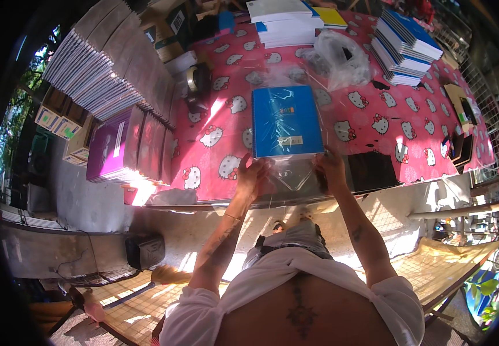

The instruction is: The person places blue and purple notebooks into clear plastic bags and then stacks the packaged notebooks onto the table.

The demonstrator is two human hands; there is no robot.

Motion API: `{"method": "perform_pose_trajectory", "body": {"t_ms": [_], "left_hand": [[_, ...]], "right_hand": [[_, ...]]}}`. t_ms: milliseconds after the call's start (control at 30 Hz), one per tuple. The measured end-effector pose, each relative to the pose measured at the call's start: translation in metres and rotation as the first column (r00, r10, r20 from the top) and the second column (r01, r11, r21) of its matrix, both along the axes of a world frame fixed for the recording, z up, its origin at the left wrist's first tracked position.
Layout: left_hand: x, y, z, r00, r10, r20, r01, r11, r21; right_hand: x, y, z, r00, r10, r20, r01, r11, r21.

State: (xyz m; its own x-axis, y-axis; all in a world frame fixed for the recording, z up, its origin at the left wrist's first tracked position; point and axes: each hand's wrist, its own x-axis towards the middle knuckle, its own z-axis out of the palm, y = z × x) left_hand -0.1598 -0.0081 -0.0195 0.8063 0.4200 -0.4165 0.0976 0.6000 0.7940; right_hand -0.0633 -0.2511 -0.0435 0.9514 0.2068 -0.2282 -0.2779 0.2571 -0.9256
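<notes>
A blue notebook [278, 118] lies on the table in front of me, inside a clear plastic sleeve [292, 180] that reaches past its near edge. My left hand [251, 176] is closed at the near left corner, the fingers pinching the plastic. At the near right corner my right hand [332, 168] pinches the sleeve's other side. Some of its fingers are hidden behind the hand. A flat black piece [371, 172] lies right of my right hand.
Tall stacks of spiral notebooks [111, 63] and purple notebooks [114, 144] stand on the left. Farther back are white-paged stacks [284, 29], crumpled clear plastic [339, 60] and blue notebooks [405, 49]. A tape dispenser [197, 83] sits beside the left stacks on the pink patterned cloth [217, 138].
</notes>
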Motion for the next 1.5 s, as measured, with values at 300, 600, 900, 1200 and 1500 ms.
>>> {"method": "perform_pose_trajectory", "body": {"t_ms": [300,600,900,1200,1500], "left_hand": [[0.002,0.007,-0.006,0.888,-0.46,0.009,-0.245,-0.456,0.856],[-0.01,-0.012,-0.012,0.879,-0.402,-0.257,0.009,-0.525,0.851],[0.031,-0.012,0.026,0.848,-0.527,-0.058,-0.111,-0.283,0.953],[0.085,-0.001,0.072,0.706,-0.64,-0.303,0.232,-0.195,0.953],[0.107,0.007,0.054,0.746,-0.433,-0.506,0.241,-0.534,0.811]], "right_hand": [[-0.017,0.006,0.01,0.434,0.571,0.697,0.532,0.462,-0.71],[-0.027,0.012,0.01,0.313,0.749,0.584,0.489,0.4,-0.775],[-0.044,0.02,0.025,0.471,0.614,0.634,0.492,0.414,-0.766],[0.042,0.046,0.052,0.408,0.763,0.501,0.015,0.543,-0.84],[0.027,0.066,0.066,0.787,0.492,0.372,0.25,0.297,-0.922]]}}
